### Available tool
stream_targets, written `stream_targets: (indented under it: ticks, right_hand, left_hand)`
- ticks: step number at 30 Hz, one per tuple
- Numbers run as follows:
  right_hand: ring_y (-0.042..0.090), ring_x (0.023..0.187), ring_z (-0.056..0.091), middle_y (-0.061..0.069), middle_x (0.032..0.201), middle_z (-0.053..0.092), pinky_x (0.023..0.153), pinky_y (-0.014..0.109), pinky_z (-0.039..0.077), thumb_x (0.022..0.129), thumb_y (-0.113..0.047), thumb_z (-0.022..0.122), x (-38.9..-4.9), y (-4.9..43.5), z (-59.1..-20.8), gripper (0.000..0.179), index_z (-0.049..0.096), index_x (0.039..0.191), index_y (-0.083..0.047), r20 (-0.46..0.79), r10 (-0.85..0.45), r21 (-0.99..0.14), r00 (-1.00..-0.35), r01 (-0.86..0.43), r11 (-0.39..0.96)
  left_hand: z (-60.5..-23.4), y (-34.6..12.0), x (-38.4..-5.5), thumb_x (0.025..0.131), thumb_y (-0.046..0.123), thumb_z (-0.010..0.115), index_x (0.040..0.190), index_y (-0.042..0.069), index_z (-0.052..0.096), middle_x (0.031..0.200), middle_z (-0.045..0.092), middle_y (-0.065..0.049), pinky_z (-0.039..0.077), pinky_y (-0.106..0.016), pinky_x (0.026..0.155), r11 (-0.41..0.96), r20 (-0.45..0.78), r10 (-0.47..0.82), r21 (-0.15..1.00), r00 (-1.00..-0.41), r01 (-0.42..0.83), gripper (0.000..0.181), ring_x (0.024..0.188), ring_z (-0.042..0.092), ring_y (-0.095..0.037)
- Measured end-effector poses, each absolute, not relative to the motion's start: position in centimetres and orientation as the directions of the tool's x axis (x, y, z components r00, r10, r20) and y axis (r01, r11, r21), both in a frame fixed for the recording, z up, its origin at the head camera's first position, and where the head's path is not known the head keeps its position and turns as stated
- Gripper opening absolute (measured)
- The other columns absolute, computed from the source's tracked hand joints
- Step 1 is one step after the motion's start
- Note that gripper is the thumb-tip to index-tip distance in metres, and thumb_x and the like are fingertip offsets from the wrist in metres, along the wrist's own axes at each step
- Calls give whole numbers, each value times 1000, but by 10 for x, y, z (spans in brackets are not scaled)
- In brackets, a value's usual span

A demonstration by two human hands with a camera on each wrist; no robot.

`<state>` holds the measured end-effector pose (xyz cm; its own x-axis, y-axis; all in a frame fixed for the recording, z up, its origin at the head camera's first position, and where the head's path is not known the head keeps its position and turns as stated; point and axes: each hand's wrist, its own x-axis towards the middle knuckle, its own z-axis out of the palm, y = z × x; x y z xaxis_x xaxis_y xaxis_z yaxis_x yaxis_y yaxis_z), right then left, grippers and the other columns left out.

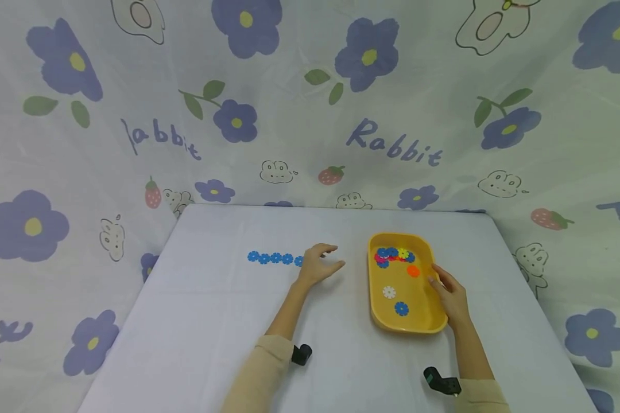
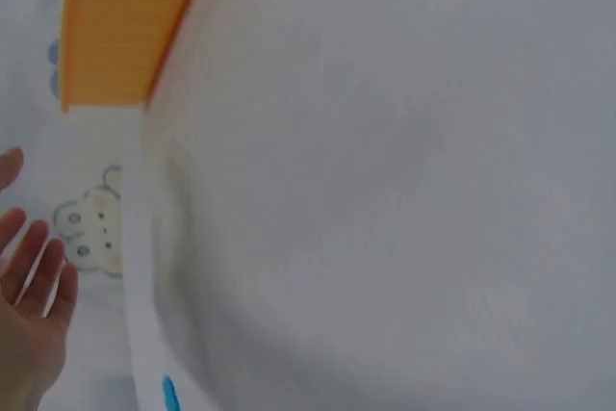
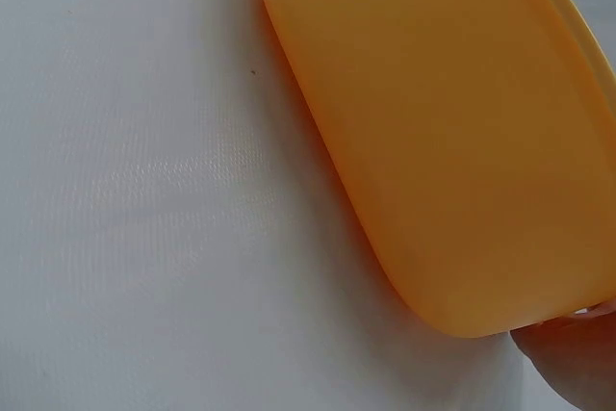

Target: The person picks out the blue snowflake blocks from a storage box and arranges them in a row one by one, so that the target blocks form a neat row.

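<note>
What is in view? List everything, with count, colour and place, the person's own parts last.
Tray: one, yellow-orange, on the table's right half
Row pieces: at least five, blue, left of the tray, right end partly hidden
Piled pieces: overlapping, uncountable, mixed colours, tray's far end
Orange piece: one, orange, just nearer than the pile
White piece: one, white, nearer still
Blue piece: one, blue, tray's near end
Table: one, white, beneath everything
Backdrop: pale, purple-flowered, around the table
Devices: two, black, at the wrists
Sleeves: two, beige, both forearms
Left hand: one, bare, between row and tray
Right hand: one, bare, gripping the tray's right rim
</note>
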<state>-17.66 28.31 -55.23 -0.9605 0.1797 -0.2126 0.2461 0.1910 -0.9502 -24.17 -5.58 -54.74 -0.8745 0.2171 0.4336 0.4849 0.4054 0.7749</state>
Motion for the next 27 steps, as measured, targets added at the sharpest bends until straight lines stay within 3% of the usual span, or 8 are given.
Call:
stream_targets:
  ticks: [4,9,19,27]
  right_hand:
    - [25,143,15,8,155,22,110,41,24,95,-36,53,-177,283,-554,58,35,145,-11,-209,179,-950,-961,243,197]
    - [24,143,16,8,155,23,110,41,24,95,-37,53,-178,283,-555,58,36,145,-13,-203,184,-951,-962,238,198]
    - [25,143,17,9,154,24,110,42,25,94,-36,55,-177,283,-554,58,37,144,-10,-209,185,-949,-960,245,200]
    - [26,142,18,11,154,24,109,37,27,95,-36,54,-176,284,-553,58,37,144,-9,-192,175,-953,-966,226,200]
  left_hand:
    - [-536,-26,-243,74,13,75,105,-7,66,102,67,-23,53,-45,77,320,450,293,785,-844,530,38,91,61,-40]
    - [-531,5,-250,78,11,74,106,-9,65,103,67,-22,53,-38,81,331,396,349,796,-849,507,36,93,62,-35]
    - [-526,53,-261,83,13,71,118,-3,62,114,65,-16,48,-28,91,488,132,475,783,-870,386,40,105,60,-27]
    - [-518,75,-275,84,14,70,121,3,61,120,64,-9,42,-21,97,621,39,542,655,-839,431,40,112,58,-19]
